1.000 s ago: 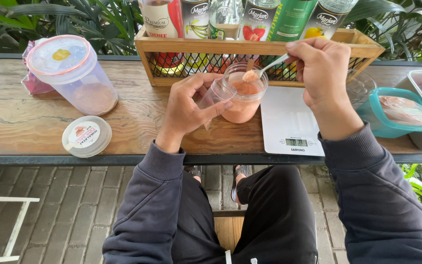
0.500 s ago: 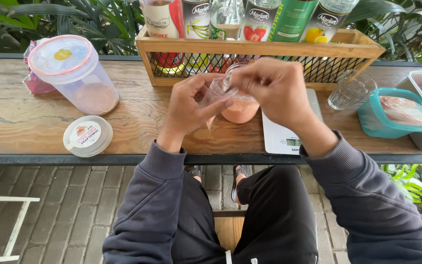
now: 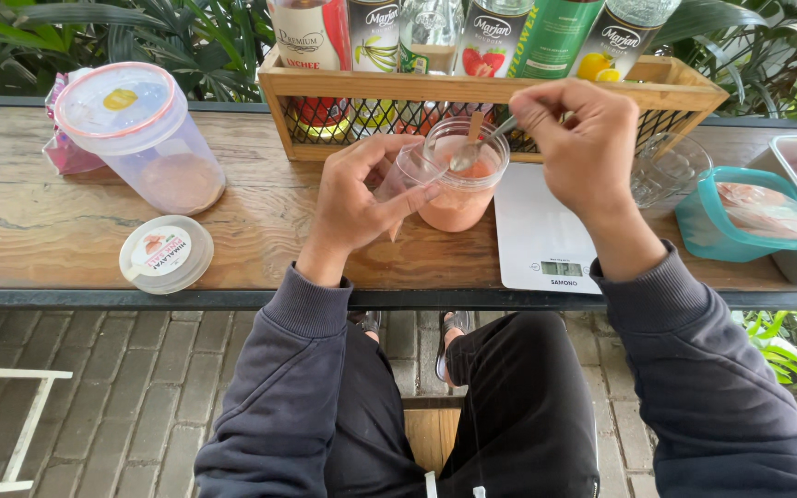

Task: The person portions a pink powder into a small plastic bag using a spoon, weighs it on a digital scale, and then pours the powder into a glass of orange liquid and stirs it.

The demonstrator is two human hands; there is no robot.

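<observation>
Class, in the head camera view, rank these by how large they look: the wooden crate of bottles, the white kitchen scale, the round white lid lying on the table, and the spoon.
Largest to smallest as they appear:
1. wooden crate
2. white kitchen scale
3. round white lid
4. spoon, though the right hand hides part of its handle.

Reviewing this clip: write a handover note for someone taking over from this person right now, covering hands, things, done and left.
Left hand: holds a small clear cup, tilted against the jar's rim.
Right hand: holds a spoon, its bowl inside the jar.
Things: open jar of pink powder on the wooden counter, beside the white scale; jar lid lies to the left.
Done: jar opened, spoon in the powder.
Left: the small cup looks nearly empty; nothing is on the scale.
</observation>
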